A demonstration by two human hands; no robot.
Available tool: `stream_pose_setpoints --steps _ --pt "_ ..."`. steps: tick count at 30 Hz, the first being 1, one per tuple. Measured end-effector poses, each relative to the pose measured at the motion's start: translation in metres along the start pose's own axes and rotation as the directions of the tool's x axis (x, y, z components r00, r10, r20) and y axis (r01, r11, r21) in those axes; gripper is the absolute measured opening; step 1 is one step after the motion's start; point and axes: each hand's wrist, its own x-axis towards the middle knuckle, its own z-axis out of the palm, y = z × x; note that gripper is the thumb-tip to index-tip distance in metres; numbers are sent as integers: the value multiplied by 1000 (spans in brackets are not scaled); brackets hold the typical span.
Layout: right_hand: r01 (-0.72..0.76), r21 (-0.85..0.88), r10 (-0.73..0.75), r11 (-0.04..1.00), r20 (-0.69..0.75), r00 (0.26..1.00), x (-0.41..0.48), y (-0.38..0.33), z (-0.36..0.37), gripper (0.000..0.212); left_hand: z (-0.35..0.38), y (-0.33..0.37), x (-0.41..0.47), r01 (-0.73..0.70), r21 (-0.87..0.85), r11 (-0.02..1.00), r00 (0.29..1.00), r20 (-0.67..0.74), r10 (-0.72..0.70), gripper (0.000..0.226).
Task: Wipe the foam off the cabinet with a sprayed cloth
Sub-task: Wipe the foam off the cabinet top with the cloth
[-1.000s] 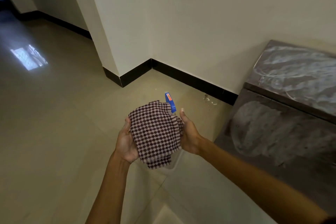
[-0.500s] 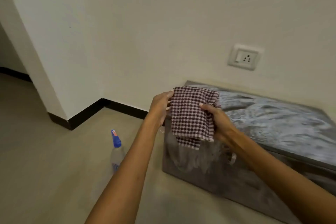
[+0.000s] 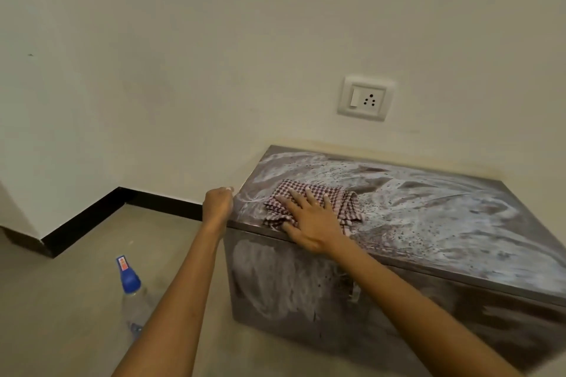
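A low dark cabinet (image 3: 453, 223) stands against the wall, its top and front smeared with white foam. A maroon-and-white checked cloth (image 3: 343, 199) lies on the top near the left front corner. My right hand (image 3: 309, 220) presses flat on the cloth with fingers spread. My left hand (image 3: 218, 203) hovers just off the cabinet's left edge, fingers curled in, holding nothing.
A clear spray bottle (image 3: 132, 294) with a blue cap stands on the tiled floor left of the cabinet, beside my left forearm. A wall socket (image 3: 366, 98) sits above the cabinet. Black skirting (image 3: 92, 214) runs along the wall corner.
The cloth went from being held in both hands in the air down onto the cabinet top. My left hand let go of it; my right hand now presses it flat.
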Motion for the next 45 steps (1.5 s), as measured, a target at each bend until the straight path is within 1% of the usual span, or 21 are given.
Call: stream_pose_setpoints --steps 1,4,6,8,10,12,14,16,18,20,21,23,25,28,29,31,34,37,39,42,45 --pt "23 -23 -22 999 26 999 9 -3 3 56 -2 -3 0 28 -73 997 999 23 -26 22" --pt "15 63 -20 998 92 996 42 -13 1 56 -4 -14 -10 78 -327 942 985 171 -23 22" --pt "37 22 -39 999 84 996 60 -27 6 53 -5 -21 -14 132 -453 882 974 226 -29 26" --pt "150 -56 -147 987 59 987 65 -47 15 48 -10 -24 -11 234 -558 796 953 295 -73 36" --pt "321 -115 -320 940 26 947 56 -56 21 45 -19 -30 -5 326 -611 721 924 366 -107 54" --pt "497 -136 -501 857 5 865 37 -42 19 45 -26 -38 0 352 -600 718 911 397 -115 67" --pt "560 -103 -563 822 8 827 12 -9 13 46 -27 -39 2 327 -557 763 904 420 -81 71" --pt "440 -42 -439 897 15 898 -10 30 7 46 -23 -35 -1 284 -523 804 908 416 -51 65" --pt "252 -72 -253 965 -7 967 -11 52 3 52 -18 -32 -5 236 -501 832 918 396 -22 58" --pt "115 -160 -115 980 12 993 15 40 2 50 -14 -32 -9 219 -510 832 919 394 -1 56" --pt "104 -158 -101 982 27 994 30 23 3 48 -14 -34 -9 229 -516 826 917 399 -4 57" --pt "198 -149 -192 969 50 980 51 -19 12 46 -17 -35 -8 260 -530 807 906 422 -15 61" --pt "354 -160 -351 922 47 935 49 -47 18 46 -21 -37 -6 299 -536 789 900 434 -47 65" --pt "526 -207 -526 825 60 849 14 -30 16 43 -24 -37 -5 294 -516 804 907 416 -65 73" --pt "536 -211 -542 818 31 840 0 -14 15 43 -24 -37 -3 282 -510 813 910 410 -59 75" --pt "450 -193 -466 872 -42 884 -27 20 10 45 -22 -35 -5 281 -514 811 913 404 -60 76" --pt "327 -206 -335 923 -7 942 -28 8 8 49 -21 -35 -7 288 -535 795 914 401 -61 74" --pt "376 -305 -378 875 53 924 9 -53 23 51 -24 -37 -10 302 -544 783 907 417 -60 71" --pt "388 -353 -405 851 28 914 29 -77 28 47 -27 -38 -11 318 -565 761 908 412 -73 64" --pt "438 -446 -470 781 43 881 31 -64 24 48 -29 -39 -13 319 -607 728 911 407 -59 54" --pt "465 -497 -540 733 -10 841 -3 -22 23 56 -22 -34 -18 205 -540 816 946 324 -23 42"
